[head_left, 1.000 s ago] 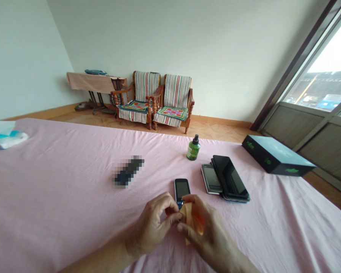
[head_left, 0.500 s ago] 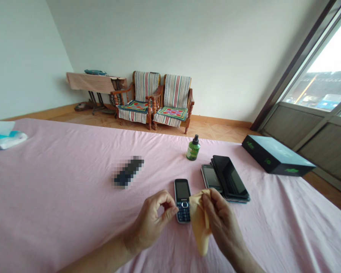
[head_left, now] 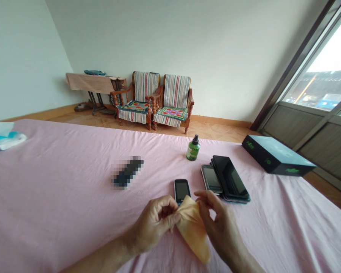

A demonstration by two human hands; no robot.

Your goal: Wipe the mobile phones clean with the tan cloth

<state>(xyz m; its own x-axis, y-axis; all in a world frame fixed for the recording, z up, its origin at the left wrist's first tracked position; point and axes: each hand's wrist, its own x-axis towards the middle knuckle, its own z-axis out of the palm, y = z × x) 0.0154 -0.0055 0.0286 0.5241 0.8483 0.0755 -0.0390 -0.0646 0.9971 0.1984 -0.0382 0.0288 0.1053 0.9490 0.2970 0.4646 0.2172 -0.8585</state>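
Both hands hold a small orange-yellow cloth (head_left: 191, 229) just above the pink tablecloth (head_left: 59, 197). My left hand (head_left: 155, 223) pinches its left edge with curled fingers. My right hand (head_left: 220, 223) grips its right edge. The cloth hangs over the lower half of a small keypad phone (head_left: 182, 188), whose dark screen shows beyond the fingers. To the right of that phone lies a stack of dark smartphones (head_left: 230, 178) with a smaller one (head_left: 211, 179) beside it.
A green bottle with a black cap (head_left: 193, 148) stands behind the phones. A dark box (head_left: 275, 155) lies at the right edge. A blurred dark object (head_left: 127, 173) lies mid-table, a tissue pack (head_left: 4, 138) far left. Two striped armchairs (head_left: 156, 100) stand against the far wall.
Half a second ago my right hand alone held the cloth beside the phone. My left hand has since taken its other edge, and the cloth now covers the phone's keypad.
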